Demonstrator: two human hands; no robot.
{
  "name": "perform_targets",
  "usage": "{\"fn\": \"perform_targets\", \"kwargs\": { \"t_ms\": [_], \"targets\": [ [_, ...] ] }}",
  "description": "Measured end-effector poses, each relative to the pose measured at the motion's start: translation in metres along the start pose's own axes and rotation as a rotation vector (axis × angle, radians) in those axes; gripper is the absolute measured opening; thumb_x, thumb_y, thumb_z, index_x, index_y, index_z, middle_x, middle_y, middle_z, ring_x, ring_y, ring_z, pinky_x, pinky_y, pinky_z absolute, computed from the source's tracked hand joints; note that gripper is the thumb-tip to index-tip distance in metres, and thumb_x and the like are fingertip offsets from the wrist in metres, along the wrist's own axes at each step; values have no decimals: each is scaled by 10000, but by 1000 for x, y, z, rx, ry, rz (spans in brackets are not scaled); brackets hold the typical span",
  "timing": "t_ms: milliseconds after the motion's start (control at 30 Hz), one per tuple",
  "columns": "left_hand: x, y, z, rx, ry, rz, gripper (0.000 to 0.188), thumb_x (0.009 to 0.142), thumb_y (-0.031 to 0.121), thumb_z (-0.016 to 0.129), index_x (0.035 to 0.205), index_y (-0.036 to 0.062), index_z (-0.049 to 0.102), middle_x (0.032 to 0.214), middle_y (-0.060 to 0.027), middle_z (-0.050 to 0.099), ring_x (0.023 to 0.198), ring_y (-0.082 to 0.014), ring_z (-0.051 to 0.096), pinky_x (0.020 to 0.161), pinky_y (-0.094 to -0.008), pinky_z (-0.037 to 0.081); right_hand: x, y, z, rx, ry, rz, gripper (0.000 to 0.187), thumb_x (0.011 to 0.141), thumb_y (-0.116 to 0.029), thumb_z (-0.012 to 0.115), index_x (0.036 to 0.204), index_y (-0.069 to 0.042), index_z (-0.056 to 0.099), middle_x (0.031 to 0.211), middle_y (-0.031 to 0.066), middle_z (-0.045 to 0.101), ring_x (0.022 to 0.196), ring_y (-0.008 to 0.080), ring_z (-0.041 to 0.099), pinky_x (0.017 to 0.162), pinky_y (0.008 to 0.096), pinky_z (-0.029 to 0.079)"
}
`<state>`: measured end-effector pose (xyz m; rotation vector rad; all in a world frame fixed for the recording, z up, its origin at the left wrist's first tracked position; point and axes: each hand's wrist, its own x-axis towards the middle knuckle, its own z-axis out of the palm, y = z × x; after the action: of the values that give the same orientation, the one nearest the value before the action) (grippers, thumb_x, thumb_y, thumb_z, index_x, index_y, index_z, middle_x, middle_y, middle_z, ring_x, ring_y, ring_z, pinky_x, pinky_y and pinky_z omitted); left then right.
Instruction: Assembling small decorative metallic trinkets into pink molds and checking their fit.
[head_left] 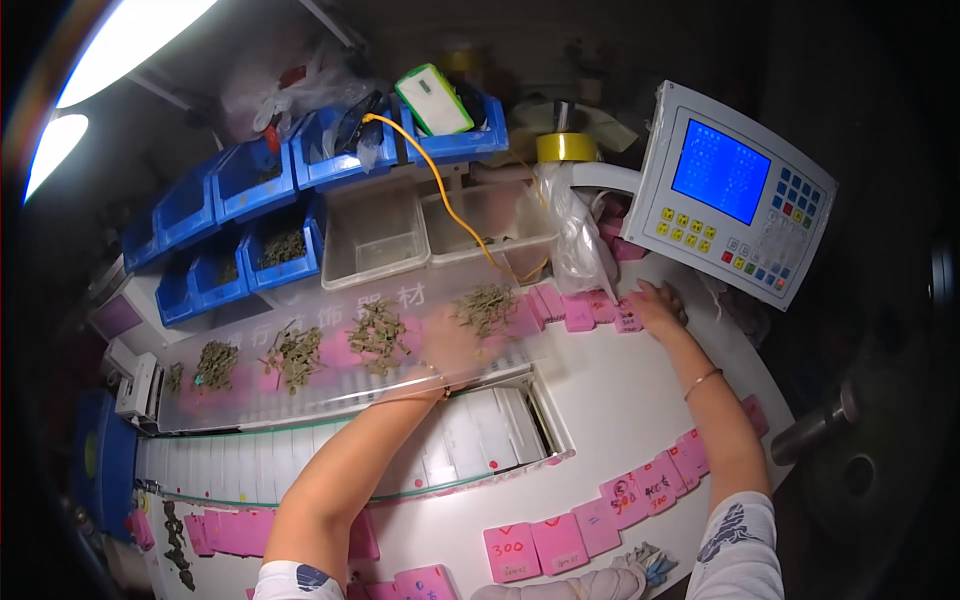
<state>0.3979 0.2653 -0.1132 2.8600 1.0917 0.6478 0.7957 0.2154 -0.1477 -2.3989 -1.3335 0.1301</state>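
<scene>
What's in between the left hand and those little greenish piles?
The clear plastic shelf is: the left hand shows hazily underneath it, while the little greenish piles sit on top.

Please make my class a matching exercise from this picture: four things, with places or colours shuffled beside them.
Things:
1. Left hand
2. Right hand
3. Control panel
4. Tape roll

Descriptions:
A. Yellow
B. Seen through the translucent plastic cover
C. Has a lit blue screen
D. At the pink cards

Pairs: 1-B, 2-D, 3-C, 4-A
</scene>
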Motion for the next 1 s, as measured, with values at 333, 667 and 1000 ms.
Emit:
{"fn": "perform_targets", "kwargs": {
  "t_ms": [333,667,1000],
  "targets": [
    [9,25,13,42,-186,98,651,888,509,586,1313,18,537,1226,-220,595,1093,-369,596,993,-447,437,-15,-6,-33,-258,-55,-58,664,891,-667,442,1417,-267,498,1550,198,298,1392,437,312,1148,531,215],
    [-47,167,-3,-220,-63,171,812,886,514,590,1437,-38,364,1102,-176,530,1019,-310,493,902,-400,394,-64,123,-95,-48,-213,-272,462,802,-389,760,1110,-69,632,1240,140,513,1190,282,508,1032,339,406],
    [-89,190,-13,-406,-85,67,681,970,485,504,1428,-8,399,1238,-213,494,1123,-355,491,981,-429,385,-169,75,-146,-107,-29,-423,495,766,-290,764,1201,-104,618,1336,142,527,1306,315,452,1114,386,336]
  ]
}}
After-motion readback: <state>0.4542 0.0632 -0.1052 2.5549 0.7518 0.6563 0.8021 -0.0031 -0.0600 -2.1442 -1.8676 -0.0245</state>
